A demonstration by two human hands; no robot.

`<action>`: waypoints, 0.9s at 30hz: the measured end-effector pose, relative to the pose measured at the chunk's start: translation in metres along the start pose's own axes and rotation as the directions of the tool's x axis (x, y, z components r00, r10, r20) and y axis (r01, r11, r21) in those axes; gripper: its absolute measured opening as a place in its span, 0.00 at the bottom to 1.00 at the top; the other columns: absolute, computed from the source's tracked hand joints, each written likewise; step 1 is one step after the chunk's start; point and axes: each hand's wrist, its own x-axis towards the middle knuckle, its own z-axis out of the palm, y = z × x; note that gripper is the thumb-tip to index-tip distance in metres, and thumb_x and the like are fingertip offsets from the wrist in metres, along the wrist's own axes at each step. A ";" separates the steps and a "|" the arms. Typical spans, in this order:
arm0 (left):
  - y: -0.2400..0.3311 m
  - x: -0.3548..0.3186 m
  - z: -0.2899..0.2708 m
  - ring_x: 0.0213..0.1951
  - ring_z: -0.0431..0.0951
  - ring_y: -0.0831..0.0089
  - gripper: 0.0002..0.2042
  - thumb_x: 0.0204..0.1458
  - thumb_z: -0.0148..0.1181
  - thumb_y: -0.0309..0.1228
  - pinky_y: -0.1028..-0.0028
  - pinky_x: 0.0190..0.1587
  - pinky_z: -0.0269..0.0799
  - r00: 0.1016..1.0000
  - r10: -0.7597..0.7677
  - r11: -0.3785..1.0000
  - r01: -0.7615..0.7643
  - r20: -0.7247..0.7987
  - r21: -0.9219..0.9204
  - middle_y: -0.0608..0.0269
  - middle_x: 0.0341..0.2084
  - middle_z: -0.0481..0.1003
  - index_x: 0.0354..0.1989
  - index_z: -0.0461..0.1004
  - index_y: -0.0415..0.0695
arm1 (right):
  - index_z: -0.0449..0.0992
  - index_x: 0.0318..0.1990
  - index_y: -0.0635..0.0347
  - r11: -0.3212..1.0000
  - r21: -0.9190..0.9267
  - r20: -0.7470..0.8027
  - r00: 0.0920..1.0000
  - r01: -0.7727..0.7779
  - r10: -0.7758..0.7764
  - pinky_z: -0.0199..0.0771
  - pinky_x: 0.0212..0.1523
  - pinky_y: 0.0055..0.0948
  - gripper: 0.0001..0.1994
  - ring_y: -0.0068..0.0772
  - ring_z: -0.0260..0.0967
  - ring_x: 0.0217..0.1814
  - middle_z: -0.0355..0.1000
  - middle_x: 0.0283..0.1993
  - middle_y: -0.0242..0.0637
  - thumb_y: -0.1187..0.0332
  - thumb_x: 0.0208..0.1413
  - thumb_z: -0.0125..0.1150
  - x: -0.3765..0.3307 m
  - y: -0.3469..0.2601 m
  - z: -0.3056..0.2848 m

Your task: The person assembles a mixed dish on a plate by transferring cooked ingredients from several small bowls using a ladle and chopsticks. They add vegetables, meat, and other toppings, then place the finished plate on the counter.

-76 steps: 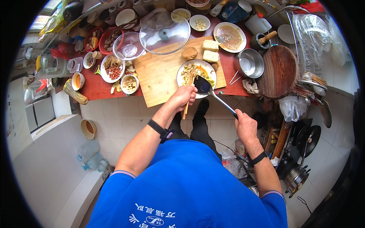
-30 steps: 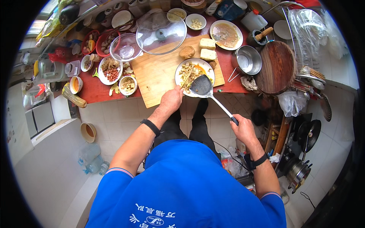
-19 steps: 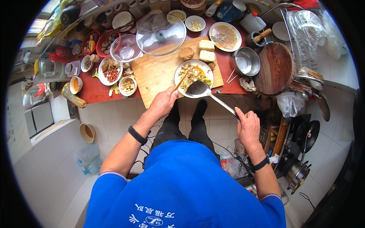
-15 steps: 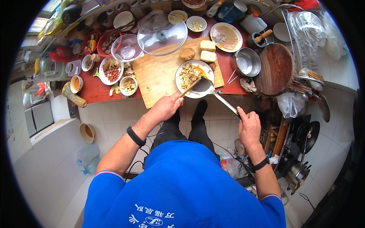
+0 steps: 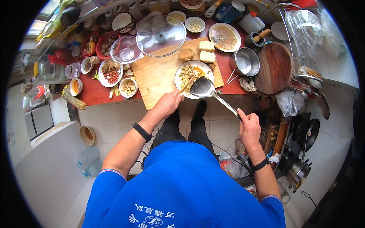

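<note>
Both my hands are closed on tools over a white plate [image 5: 179, 84] of chopped, yellowish-brown cooked food. My left hand [image 5: 170, 103] holds wooden chopsticks [image 5: 188, 84], their tips down at the food. From the right, my right hand [image 5: 249, 127] grips the dark handle end of a metal wok spatula [image 5: 225, 102]. The spatula's dark, rounded head [image 5: 202, 86] lies over the plate's lower right side, right beside the chopsticks, and hides part of the food. Some orange sauce shows at the plate's upper right. The plate rests on a wooden cutting board [image 5: 154, 79].
Tofu-like blocks [image 5: 207, 51] and a brown potato-like lump [image 5: 186, 55] sit behind the plate. A glass lid [image 5: 161, 36] overlaps the board's far edge. Rightward stand a metal pot [image 5: 247, 62] and a round wooden block [image 5: 273, 68]; leftward, a plate of peanuts [image 5: 111, 75] and small bowls.
The spatula head has turned, showing more of its face. The chopsticks have swung more upright and now lie beside it instead of across its edge.
</note>
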 end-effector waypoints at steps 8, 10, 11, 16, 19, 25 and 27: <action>-0.018 0.020 0.003 0.40 0.81 0.43 0.16 0.72 0.45 0.37 0.52 0.47 0.76 0.996 -0.053 0.996 0.047 0.076 0.081 0.43 0.33 0.81 0.42 0.76 0.39 | 0.80 0.60 0.45 1.000 0.008 0.015 0.999 0.030 -0.031 0.76 0.40 0.43 0.25 0.45 0.68 0.44 0.66 0.38 0.38 0.79 0.55 0.64 0.000 -0.008 0.004; -0.021 0.018 -0.003 0.40 0.81 0.43 0.17 0.72 0.45 0.39 0.52 0.47 0.76 0.991 -0.091 0.985 0.076 0.097 0.152 0.43 0.32 0.80 0.41 0.76 0.39 | 0.80 0.60 0.45 1.000 0.006 -0.005 1.000 0.028 -0.028 0.76 0.40 0.42 0.25 0.44 0.68 0.43 0.66 0.38 0.38 0.79 0.55 0.65 0.000 -0.008 0.003; -0.020 0.016 -0.005 0.39 0.81 0.43 0.17 0.72 0.45 0.38 0.52 0.47 0.76 0.994 -0.082 0.992 0.074 0.073 0.106 0.43 0.31 0.80 0.41 0.76 0.39 | 0.80 0.60 0.45 1.000 0.003 -0.014 1.000 0.021 -0.021 0.76 0.40 0.41 0.25 0.44 0.68 0.43 0.66 0.38 0.38 0.79 0.55 0.65 0.001 -0.008 0.003; -0.008 0.009 0.002 0.39 0.81 0.42 0.16 0.71 0.46 0.38 0.52 0.46 0.76 1.000 -0.005 1.000 0.006 0.028 -0.024 0.43 0.31 0.80 0.41 0.76 0.39 | 0.80 0.60 0.45 0.999 -0.010 0.008 0.999 0.033 -0.033 0.76 0.40 0.41 0.25 0.44 0.68 0.43 0.66 0.38 0.37 0.79 0.55 0.65 0.005 -0.010 0.007; -0.011 0.014 0.000 0.39 0.81 0.42 0.16 0.71 0.46 0.38 0.51 0.46 0.75 0.993 -0.069 0.995 0.062 0.099 0.079 0.43 0.31 0.80 0.41 0.76 0.39 | 0.80 0.60 0.45 0.999 0.010 -0.007 0.999 0.036 -0.036 0.76 0.40 0.41 0.25 0.43 0.68 0.43 0.66 0.38 0.37 0.79 0.54 0.66 0.004 -0.012 0.007; -0.018 0.016 -0.011 0.40 0.81 0.39 0.17 0.70 0.47 0.38 0.49 0.47 0.77 0.997 -0.067 0.996 0.065 0.026 0.068 0.38 0.33 0.81 0.42 0.76 0.36 | 0.81 0.59 0.46 0.999 0.024 -0.023 0.999 0.028 -0.028 0.76 0.40 0.41 0.26 0.43 0.69 0.42 0.66 0.37 0.38 0.80 0.51 0.67 0.005 -0.016 0.005; -0.016 0.017 -0.010 0.41 0.82 0.40 0.17 0.70 0.46 0.38 0.49 0.48 0.77 0.999 -0.031 0.999 0.030 0.042 0.034 0.38 0.33 0.81 0.42 0.76 0.36 | 0.81 0.59 0.45 0.999 0.004 -0.014 0.999 0.043 -0.043 0.76 0.39 0.41 0.26 0.44 0.69 0.42 0.66 0.37 0.38 0.80 0.52 0.67 0.008 -0.017 0.006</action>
